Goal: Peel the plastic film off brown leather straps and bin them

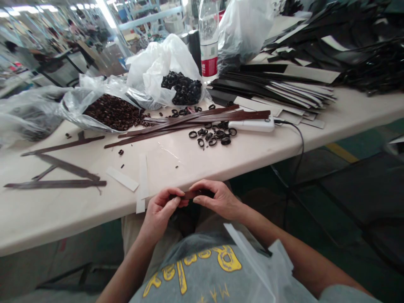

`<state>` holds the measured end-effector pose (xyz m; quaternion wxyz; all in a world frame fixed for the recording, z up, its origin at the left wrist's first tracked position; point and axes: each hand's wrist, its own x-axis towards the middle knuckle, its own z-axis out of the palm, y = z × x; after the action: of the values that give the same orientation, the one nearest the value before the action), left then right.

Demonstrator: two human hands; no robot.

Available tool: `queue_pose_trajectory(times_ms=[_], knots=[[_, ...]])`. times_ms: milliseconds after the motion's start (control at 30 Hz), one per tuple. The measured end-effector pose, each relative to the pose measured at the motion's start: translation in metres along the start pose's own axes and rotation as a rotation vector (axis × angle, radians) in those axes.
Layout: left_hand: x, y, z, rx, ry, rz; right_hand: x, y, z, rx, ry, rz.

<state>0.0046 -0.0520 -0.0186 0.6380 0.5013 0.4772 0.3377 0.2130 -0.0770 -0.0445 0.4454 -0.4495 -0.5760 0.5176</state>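
Note:
Both hands meet at the table's front edge, over my lap, around a brown leather strap [191, 195]. My left hand [162, 210] pinches the strap's left part between thumb and fingers. On the other side my right hand [221, 198] curls its thumb and fingers around the right part. Much of the strap is hidden by the fingers. Beyond the hands lie several black strap loops [213, 136] and a bundle of long brown straps [189, 121].
Plastic bags hold brown small parts [110, 110] and black loops [182, 88]. A bottle [208, 50] stands behind a white corded device [252, 125]. Black strips [271, 88] are piled at right. Dark brown straps [57, 184] and white strips [123, 178] lie at left.

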Motion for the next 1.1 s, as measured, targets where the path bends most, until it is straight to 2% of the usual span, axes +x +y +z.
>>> queue_pose_trajectory(times_ms=[100, 200, 400, 533, 667, 833, 900, 1033, 1100], knots=[[0.002, -0.002, 0.005, 0.022, -0.034, 0.017, 0.004, 0.002, 0.007, 0.04, 0.027, 0.001], [0.004, -0.002, 0.011, 0.058, -0.067, 0.052, 0.005, 0.004, 0.011, -0.018, 0.049, -0.089], [0.012, -0.007, 0.01, 0.057, 0.004, 0.021, 0.002, 0.01, 0.012, -0.47, 0.173, -0.388], [0.019, -0.008, 0.005, 0.035, -0.006, -0.034, 0.002, 0.01, 0.017, -0.717, 0.208, -0.407], [0.024, -0.004, 0.003, 0.025, -0.067, -0.058, 0.004, 0.006, 0.017, -0.741, 0.211, -0.425], [0.027, 0.004, 0.005, 0.111, -0.152, -0.007, 0.004, 0.005, 0.01, -0.736, 0.159, -0.482], [0.026, 0.009, 0.006, 0.233, -0.18, 0.071, 0.003, 0.006, 0.006, -0.74, 0.171, -0.488], [0.027, 0.017, 0.005, 0.731, -0.261, 0.347, 0.002, 0.012, -0.001, -0.729, 0.145, -0.548], [0.028, 0.017, 0.004, 0.914, -0.299, 0.442, 0.002, 0.016, -0.003, -0.726, 0.112, -0.566]])
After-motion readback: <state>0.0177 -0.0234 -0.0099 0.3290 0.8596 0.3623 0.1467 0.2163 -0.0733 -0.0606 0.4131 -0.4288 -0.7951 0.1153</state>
